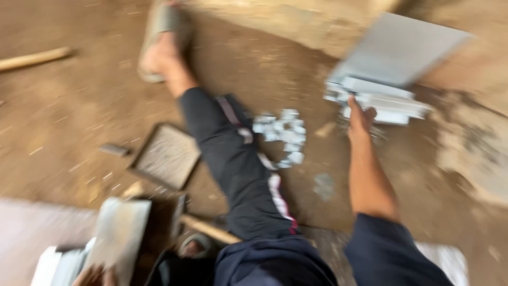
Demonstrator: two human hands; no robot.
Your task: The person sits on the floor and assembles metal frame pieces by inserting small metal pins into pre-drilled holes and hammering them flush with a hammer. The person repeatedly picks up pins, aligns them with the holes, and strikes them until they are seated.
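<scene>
- Nearest, the left hand (95, 275) has its fingers clenched around a pale grey rectangular tile slab (119, 235) at the frame's bottom (keep it steady).
- Right hand (360, 117) touches the stacked white tile strips (378, 100) on the dirt floor (63, 116); blur hides its grip, so seat the fingers fully.

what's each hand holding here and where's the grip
The left hand grips a pale tile at its near bottom edge. The right hand reaches the tile stack; blur hides any grip.

A wooden stick (33, 58) and square trowel (168, 155) — both on dirt floor (79, 116).
</scene>
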